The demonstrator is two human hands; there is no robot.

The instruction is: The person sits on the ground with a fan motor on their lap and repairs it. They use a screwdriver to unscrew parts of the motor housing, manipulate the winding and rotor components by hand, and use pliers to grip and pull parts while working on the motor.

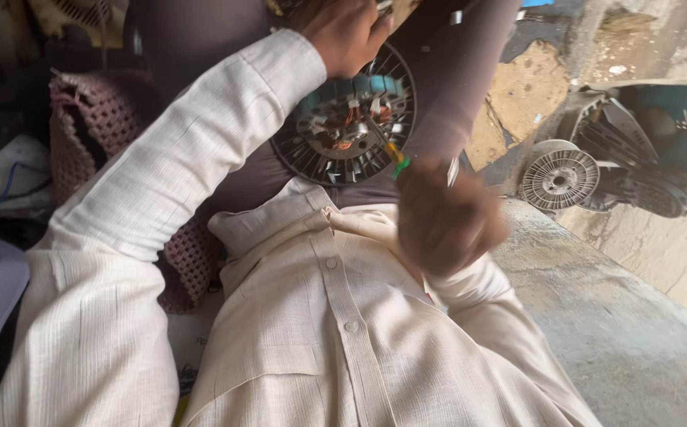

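Partly cropped — left hand (pixel 343 35) grips top of round dark-finned fan motor with copper windings (pixel 347 126) on lap | blurred right hand (pixel 446 221) clamps thin yellow-green-handled tool (pixel 395 158) against it | pale ribbed metal rotor (pixel 558 179) lies apart, right.

I note the motor stator (pixel 346 126): dull metal laminations, copper windings. Shirt sleeve (pixel 193 150): matt woven cloth. Ledge (pixel 620 316) at four o'clock: rough concrete.

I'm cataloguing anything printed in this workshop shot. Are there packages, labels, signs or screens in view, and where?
None that I can make out.
The left hand grips a round finned motor part; the blurred right hand holds a thin tool with a green and yellow bit.
A second round part lies at right.
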